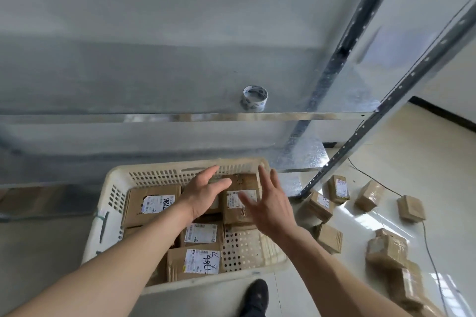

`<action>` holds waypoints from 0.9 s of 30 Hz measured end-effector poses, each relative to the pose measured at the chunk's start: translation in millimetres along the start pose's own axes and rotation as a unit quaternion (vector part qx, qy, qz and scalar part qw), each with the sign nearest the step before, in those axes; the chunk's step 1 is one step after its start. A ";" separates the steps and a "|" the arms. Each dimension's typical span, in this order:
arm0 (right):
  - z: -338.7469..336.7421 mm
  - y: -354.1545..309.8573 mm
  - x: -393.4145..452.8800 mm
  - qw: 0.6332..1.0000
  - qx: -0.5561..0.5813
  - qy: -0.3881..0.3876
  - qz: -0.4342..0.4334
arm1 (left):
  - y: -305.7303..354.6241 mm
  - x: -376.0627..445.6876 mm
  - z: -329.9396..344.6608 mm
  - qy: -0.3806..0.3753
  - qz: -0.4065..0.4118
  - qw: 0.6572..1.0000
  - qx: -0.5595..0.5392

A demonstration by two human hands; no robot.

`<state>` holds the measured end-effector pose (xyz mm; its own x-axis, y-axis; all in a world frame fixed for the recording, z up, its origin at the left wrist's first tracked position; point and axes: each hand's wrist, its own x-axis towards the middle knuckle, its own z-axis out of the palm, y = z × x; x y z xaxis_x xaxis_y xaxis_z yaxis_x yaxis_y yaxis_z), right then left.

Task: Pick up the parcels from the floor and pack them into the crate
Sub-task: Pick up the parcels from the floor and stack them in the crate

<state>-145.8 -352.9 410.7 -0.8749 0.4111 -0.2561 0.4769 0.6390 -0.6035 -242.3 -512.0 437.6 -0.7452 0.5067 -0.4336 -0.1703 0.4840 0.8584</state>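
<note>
Right, crate [108, 211] half packed, both hands over the far row.
Plenty of parcels on the floor [386, 249] to my right, and they may end up stacked unevenly if this top parcel [240, 203] sits crooked against the crate wall. Left hand [203, 194] is spread flat, fingers straight, holding nothing; whether it touches the cardboard I cannot tell. Right hand [268, 203] is wide open too, empty, just above that parcel.

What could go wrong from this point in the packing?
1. Both hands, left hand and right hand, hover open over the far-right parcel; it looks tilted on its neighbours and might shift.
2. A thin cable runs among the floor parcels: possible snag.
3. The shelf edge overhangs the crate: possible head bump.
</note>
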 end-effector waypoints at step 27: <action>-182.3 244.8 -268.2 0.920 0.138 0.304 0.204 | 132.7 -109.8 325.1 -0.211 0.115 0.970 -0.030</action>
<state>221.0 -188.3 469.3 -0.3787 0.9216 -0.0847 0.6430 0.1961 -0.7404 26.5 -271.4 509.9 -0.4403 0.8495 -0.2907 -0.0770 0.2869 0.9549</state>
